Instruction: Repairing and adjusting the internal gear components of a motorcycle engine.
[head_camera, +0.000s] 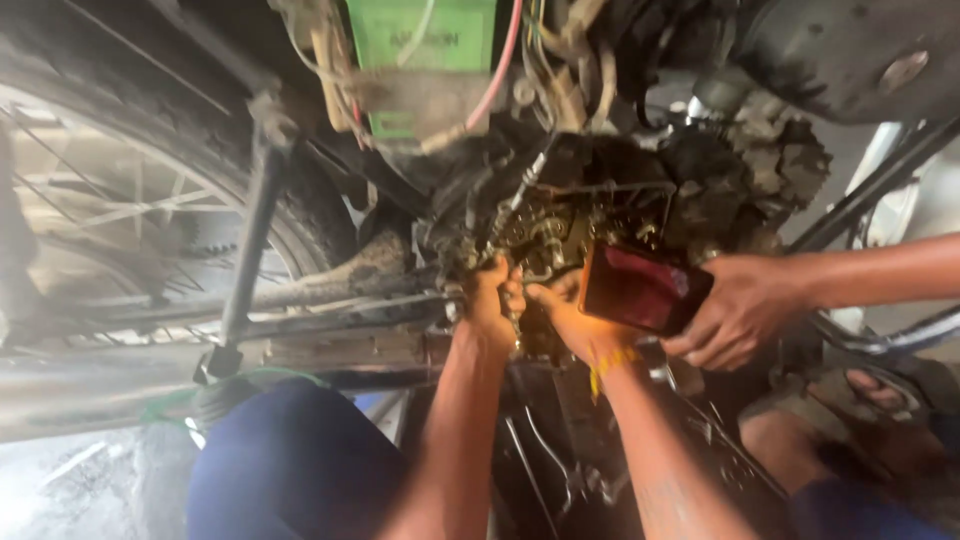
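Note:
A motorcycle stands in front of me with its greasy engine (560, 225) exposed. My left hand (490, 305) reaches up to the engine's lower edge, its fingers curled tight round a small dirty part there. My right hand (572, 322), with a yellow band on the wrist, is pressed beside it, fingertips touching the same spot. What lies under those fingers is hidden. Another person's hand (740, 312) comes in from the right and holds a dark phone (645, 290) close to the engine, right next to my right hand.
The spoked rear wheel (130, 210) fills the left side, with a shock absorber (250, 230) in front of it. A green battery (420, 50) and loose wires (500, 70) hang above the engine. My blue-clad knee (290, 460) is low left. The other person's sandalled foot (880, 390) is at right.

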